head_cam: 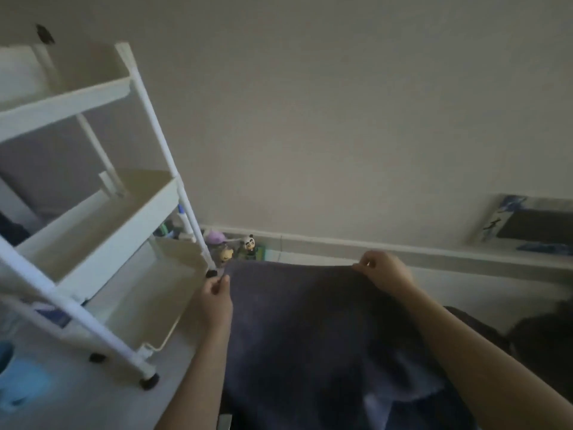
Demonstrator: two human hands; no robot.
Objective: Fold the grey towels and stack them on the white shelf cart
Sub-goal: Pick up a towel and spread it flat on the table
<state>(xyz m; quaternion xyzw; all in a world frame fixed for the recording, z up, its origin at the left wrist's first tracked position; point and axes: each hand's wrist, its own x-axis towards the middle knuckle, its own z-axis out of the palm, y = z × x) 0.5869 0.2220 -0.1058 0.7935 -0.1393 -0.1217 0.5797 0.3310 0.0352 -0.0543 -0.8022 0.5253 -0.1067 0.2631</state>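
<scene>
White shelf cart (93,193) is standing at left w/ its visible trays showing nothing inside, while a small side cup (173,240) hanging on its post is holding pens, approx. several, too blurred to count. Grey towel (310,330) is hanging spread between both hands just right of the cart, apart from it; left hand (217,297) is pinching the top-left corner w/ fingers closed on the cloth, and right hand (383,270) is pinching the top edge, thumb and forefinger shut on it, other fingers curled. Small toy figures (238,246) are sitting along the wall ledge behind the towel.
</scene>
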